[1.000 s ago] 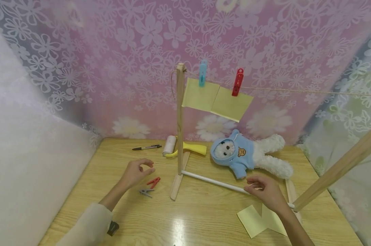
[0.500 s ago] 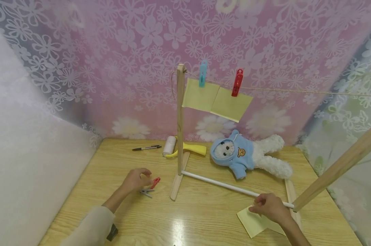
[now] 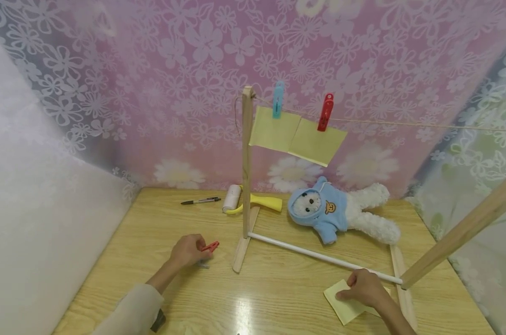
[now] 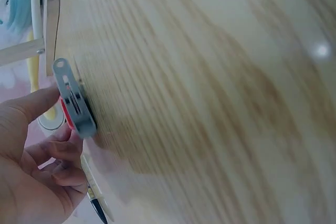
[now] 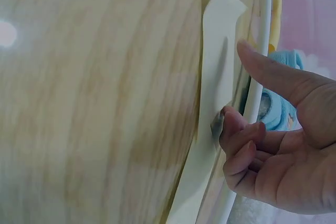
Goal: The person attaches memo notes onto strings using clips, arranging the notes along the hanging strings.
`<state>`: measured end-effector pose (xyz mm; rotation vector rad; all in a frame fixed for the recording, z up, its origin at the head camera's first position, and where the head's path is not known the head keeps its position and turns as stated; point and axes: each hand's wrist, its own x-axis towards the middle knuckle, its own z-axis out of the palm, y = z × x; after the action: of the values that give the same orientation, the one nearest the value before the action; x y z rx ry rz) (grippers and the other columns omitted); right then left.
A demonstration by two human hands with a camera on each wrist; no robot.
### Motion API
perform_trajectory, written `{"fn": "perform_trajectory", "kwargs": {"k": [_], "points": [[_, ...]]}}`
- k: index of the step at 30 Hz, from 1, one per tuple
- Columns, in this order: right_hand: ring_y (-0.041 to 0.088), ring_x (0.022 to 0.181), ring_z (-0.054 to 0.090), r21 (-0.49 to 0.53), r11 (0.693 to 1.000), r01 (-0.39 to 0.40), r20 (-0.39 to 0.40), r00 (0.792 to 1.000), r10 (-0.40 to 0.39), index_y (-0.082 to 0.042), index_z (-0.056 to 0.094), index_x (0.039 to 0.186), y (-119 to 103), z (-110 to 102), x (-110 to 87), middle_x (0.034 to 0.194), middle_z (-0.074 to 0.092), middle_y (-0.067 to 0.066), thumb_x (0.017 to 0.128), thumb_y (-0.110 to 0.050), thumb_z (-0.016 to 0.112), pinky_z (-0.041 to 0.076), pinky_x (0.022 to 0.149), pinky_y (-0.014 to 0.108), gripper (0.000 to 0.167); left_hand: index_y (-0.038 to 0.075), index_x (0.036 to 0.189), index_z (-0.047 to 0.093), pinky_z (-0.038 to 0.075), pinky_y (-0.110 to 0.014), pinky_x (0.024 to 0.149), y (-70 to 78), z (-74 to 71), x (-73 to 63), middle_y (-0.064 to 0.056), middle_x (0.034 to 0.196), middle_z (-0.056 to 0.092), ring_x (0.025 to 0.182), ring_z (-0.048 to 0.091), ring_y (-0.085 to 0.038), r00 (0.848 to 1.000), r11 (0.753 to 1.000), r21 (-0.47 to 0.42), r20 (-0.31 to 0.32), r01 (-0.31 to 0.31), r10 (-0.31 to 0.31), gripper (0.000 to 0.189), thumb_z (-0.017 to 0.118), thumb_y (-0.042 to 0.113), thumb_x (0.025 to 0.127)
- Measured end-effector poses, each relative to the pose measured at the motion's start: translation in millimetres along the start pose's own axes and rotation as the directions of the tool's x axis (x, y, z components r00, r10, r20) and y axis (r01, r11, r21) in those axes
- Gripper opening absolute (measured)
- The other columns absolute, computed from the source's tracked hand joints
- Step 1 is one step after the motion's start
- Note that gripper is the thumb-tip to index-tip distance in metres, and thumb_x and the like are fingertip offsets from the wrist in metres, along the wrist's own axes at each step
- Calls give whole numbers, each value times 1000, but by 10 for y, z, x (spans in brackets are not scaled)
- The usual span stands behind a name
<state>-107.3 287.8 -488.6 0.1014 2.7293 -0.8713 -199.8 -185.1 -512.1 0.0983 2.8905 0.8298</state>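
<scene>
My left hand [image 3: 187, 250] is low over the left of the table, thumb and forefinger pinching a red clothespin [image 3: 211, 246]. A grey clothespin [image 4: 75, 98] lies right beside it, mostly covered by the hand in the head view and in front of the red one in the left wrist view. On the right, my right hand [image 3: 365, 287] reaches down over pale yellow paper squares [image 3: 345, 304]. Its thumb is held apart from the fingers, and a fingertip touches the paper's edge [image 5: 215, 66] in the right wrist view.
A wooden stand [image 3: 246, 163] carries a string with two yellow papers [image 3: 317, 142] under blue [image 3: 277, 100] and red clothespins [image 3: 326, 111]. A white rod [image 3: 303, 251] joins its feet. Behind lie a plush toy [image 3: 330, 209], a lint roller [image 3: 232, 197] and a pen [image 3: 200, 201].
My left hand has come down to the clothespins, and its fingers have closed on the red one. The right hand has moved down and slightly right onto the yellow papers.
</scene>
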Motion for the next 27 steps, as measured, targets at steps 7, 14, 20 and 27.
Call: {"fn": "perform_trajectory", "kwargs": {"k": [7, 14, 20, 27], "points": [[19, 74, 56, 7, 1000, -30, 6, 1000, 30, 4, 63, 83, -25, 53, 25, 83, 63, 9, 60, -19, 89, 51, 63, 34, 42, 9, 85, 66, 41, -27, 55, 80, 4, 2, -2, 79, 63, 67, 53, -15, 1000, 1000, 7, 11, -5, 5, 26, 79, 29, 73], [18, 69, 52, 47, 997, -56, 2, 998, 56, 1, 58, 82, -38, 84, 5, 77, 58, 7, 62, -15, 87, 47, 59, 30, 39, 9, 85, 65, 38, -26, 51, 113, -1, 8, -3, 78, 62, 64, 50, -16, 999, 999, -9, 31, 35, -34, 23, 75, 27, 75], [13, 61, 42, 82, 996, 30, -23, 999, -28, -6, 52, 75, 2, 109, -12, 67, 45, 1, 66, -11, 83, 36, 52, 23, 33, 9, 86, 64, 34, -24, 46, 102, -75, 42, -6, 82, 66, 56, 47, -14, 999, 999, -24, -16, 48, -48, 26, 71, 34, 81], [3, 54, 30, 91, 980, 179, 21, 983, -181, -8, 50, 75, 35, 48, 20, 62, 35, -5, 79, -27, 75, 32, 54, 20, 32, 6, 96, 69, 41, -26, 53, 86, -171, 85, -7, 84, 68, 61, 51, -12, 996, 993, -106, -73, -58, 51, 27, 61, 31, 92]]}}
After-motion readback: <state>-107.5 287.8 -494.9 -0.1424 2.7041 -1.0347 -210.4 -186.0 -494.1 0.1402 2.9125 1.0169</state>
